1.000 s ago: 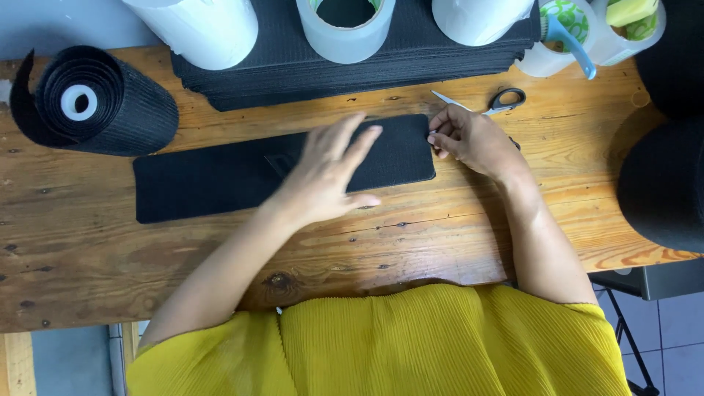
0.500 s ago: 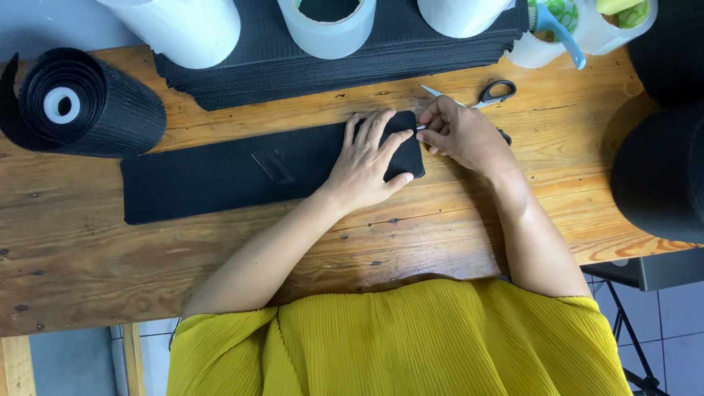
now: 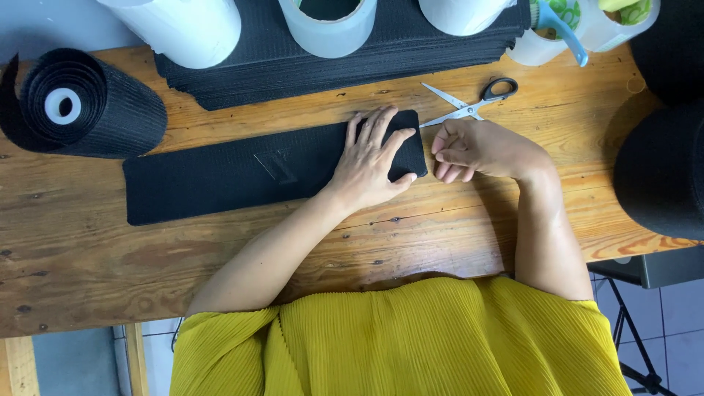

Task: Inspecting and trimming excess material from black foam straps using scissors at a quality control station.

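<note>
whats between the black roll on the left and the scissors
In the head view, between the black roll and the scissors lies the stack of black sheets, with bare wooden table along its near edge.

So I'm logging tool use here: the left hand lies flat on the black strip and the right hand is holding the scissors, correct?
Not quite. In the head view the right hand holds no scissors: the scissors lie open on the wooden table just beyond its fingers. The left hand does lie flat on the black strip.
</note>
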